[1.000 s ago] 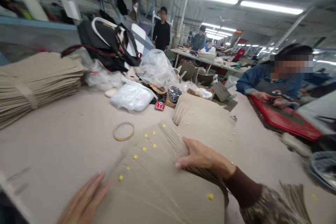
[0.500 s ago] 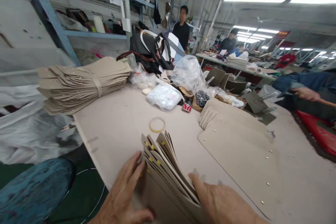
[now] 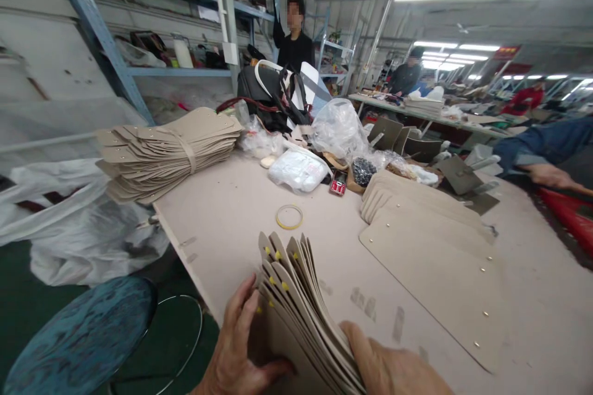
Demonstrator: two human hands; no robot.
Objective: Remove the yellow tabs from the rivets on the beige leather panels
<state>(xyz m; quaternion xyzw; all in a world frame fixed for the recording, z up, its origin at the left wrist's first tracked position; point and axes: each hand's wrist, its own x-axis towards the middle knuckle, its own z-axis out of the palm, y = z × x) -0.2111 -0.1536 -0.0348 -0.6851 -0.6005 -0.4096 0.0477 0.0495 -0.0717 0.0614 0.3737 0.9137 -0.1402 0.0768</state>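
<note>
Between my two hands stands a fanned stack of beige panels (image 3: pixel 308 327), on edge and tilted, with yellow marks near its upper corners. My left hand (image 3: pixel 241 339) holds the left edge, fingers along the side and thumb across the near face. On the right edge, my right hand (image 3: pixel 389 358) is wrapped round the panels, its fingertips hidden behind them. Just beyond the stack, a roll of yellow tape (image 3: pixel 290 216) lies flat on the table (image 3: pixel 222 210). Right of my hands, overlapping beige panels with metal studs (image 3: pixel 435 259) lie spread out.
A banded pile of beige panels (image 3: pixel 171 151) sits at the table's left corner. Plastic bags (image 3: pixel 340 129), a white packet (image 3: pixel 299 170) and a small red box (image 3: pixel 338 184) crowd the back. A blue stool (image 3: pixel 83 333) stands lower left. A co-worker's hand (image 3: pixel 556 178) is at far right.
My view has turned slightly left, so the table's things sit further right. Both hands still hold the stack. The standing person at the back has shifted left.
</note>
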